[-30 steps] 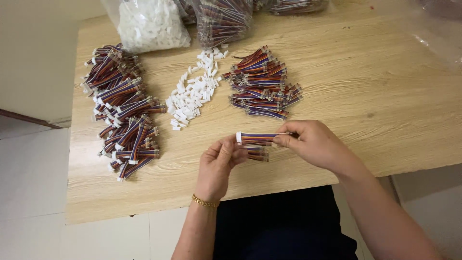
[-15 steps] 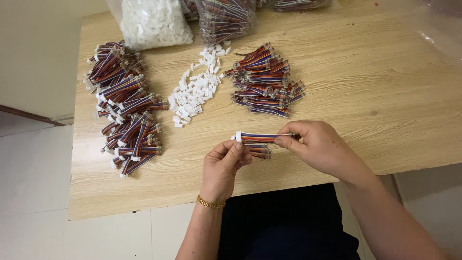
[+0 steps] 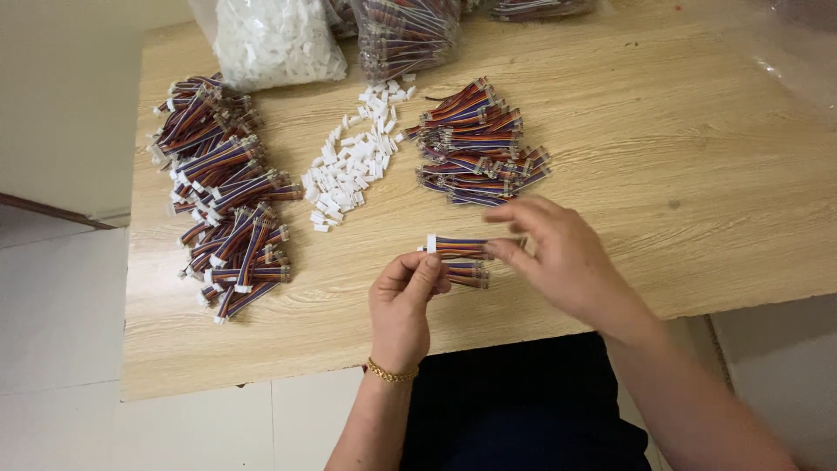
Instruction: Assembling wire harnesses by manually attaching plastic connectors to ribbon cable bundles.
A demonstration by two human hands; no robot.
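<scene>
We work at a pale wooden table (image 3: 680, 166) with a visible grain, its near edge against our dark lap, and beyond its left edge we see pale floor tiles and a light wall.

Our right hand (image 3: 558, 262) pinches the right end of a short ribbon cable (image 3: 462, 246), striped in red, blue and orange, with a white connector on its left end. The cable lies level, its long axis running left to right, the connector pointing left toward the pile of loose white connectors (image 3: 353, 166). It is held just above the table, near the table's front edge and a little left of its middle. Our left hand (image 3: 405, 301), a gold bracelet (image 3: 390, 374) at the wrist, is curled below the cable with its fingertips close under the connector end; we cannot tell whether they touch it. A few more cables (image 3: 468, 275) lie just under the held one.

Behind the held cable sits a heap of unfinished cables (image 3: 475, 153); far to its left a long heap of cables (image 3: 222, 192) with white ends runs along the table's left side.

At the table's far edge, a clear bag of white connectors (image 3: 270, 39) and a bag of cables (image 3: 410, 35) are cut off by the frame. Our right hand is blurred.
</scene>
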